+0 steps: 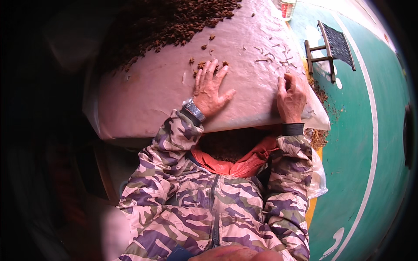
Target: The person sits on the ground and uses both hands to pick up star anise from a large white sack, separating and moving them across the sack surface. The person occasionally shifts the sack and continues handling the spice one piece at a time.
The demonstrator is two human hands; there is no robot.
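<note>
My left hand (pixel 210 92) lies flat on the pale plastic-covered table (pixel 152 95), fingers stretched and a little apart. Its fingertips touch or partly cover a few brown star anise pods (pixel 201 65); one more pod (pixel 225 63) sits beside the index finger. To the right, my right hand (pixel 291 96) rests on the tabletop with thumb and fingers curled together. Whatever it may pinch is hidden or too small to name. Beyond its fingertips, several thin curved stems (pixel 270 55) are scattered. A large dark heap of star anise (pixel 174 26) covers the far left of the table.
Below the near table edge, a red bag (pixel 237 167) hangs open at my lap, its inside dark. A clear plastic bag (pixel 318 176) is by my right elbow. Brown scraps (pixel 320 93) litter the green floor beside the table. A stool (pixel 336 45) and a bucket (pixel 287 9) stand farther right.
</note>
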